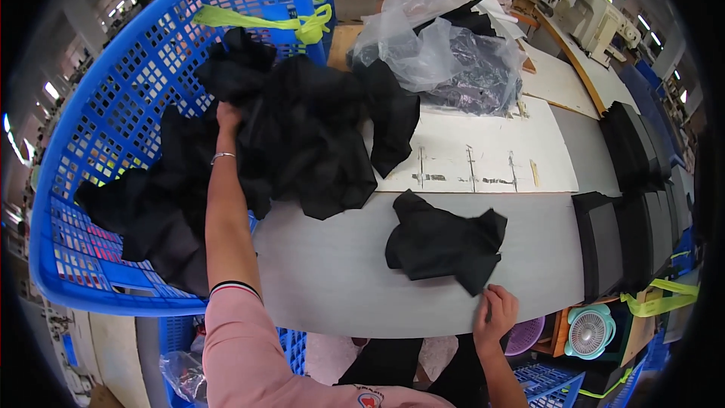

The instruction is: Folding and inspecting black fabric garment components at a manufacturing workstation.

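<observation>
My left arm stretches out to the big heap of black fabric (317,121), which spills from a tilted blue plastic basket (121,298) onto the table. There my left hand (228,115) is closed on black fabric, its fingertips partly hidden by the folds. A separate crumpled black fabric piece (445,245) lies on the grey tabletop (340,287) in front of me. By its lower right corner, near the table's front edge, is my right hand (496,315). Its fingers are loosely bent and apart from the thumb, with nothing seen between them.
Neat stacks of folded black pieces (600,245) line the table's right side. Clear plastic bags (453,60) with dark contents lie at the back, beyond a white board (483,151). A sewing machine (604,26) stands far right. Below the right edge sits a turquoise fan (590,331).
</observation>
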The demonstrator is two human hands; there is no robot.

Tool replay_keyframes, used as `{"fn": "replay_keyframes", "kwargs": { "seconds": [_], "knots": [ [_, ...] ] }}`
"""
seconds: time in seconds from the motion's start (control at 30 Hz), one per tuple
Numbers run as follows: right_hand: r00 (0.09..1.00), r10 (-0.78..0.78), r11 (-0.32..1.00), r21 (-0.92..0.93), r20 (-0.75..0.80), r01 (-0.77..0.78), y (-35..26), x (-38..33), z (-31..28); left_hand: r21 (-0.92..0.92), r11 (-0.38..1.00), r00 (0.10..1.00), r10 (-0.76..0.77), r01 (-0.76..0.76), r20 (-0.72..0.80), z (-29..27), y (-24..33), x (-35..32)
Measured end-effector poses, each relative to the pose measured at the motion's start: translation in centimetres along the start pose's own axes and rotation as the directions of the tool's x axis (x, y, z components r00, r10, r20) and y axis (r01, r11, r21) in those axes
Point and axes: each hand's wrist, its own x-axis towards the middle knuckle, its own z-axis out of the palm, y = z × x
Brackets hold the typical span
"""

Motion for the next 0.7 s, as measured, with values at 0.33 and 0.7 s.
{"fn": "replay_keyframes", "kwargs": {
  "seconds": [0.33, 0.7],
  "knots": [
    [1.0, 0.004, 0.999, -0.039, -0.009, -0.005, 1.3, -1.4, -0.1, 0.002, 0.896, 0.896, 0.444, -0.444, -0.017, 5.3, 1.6, -8.8],
    [0.874, 0.484, 0.674, 0.653, -0.037, -0.346, 0.9, -2.2, 0.0, 0.047, 0.84, 0.836, 0.542, -0.54, -0.088, -17.2, 18.0, -16.8]
  ]
}}
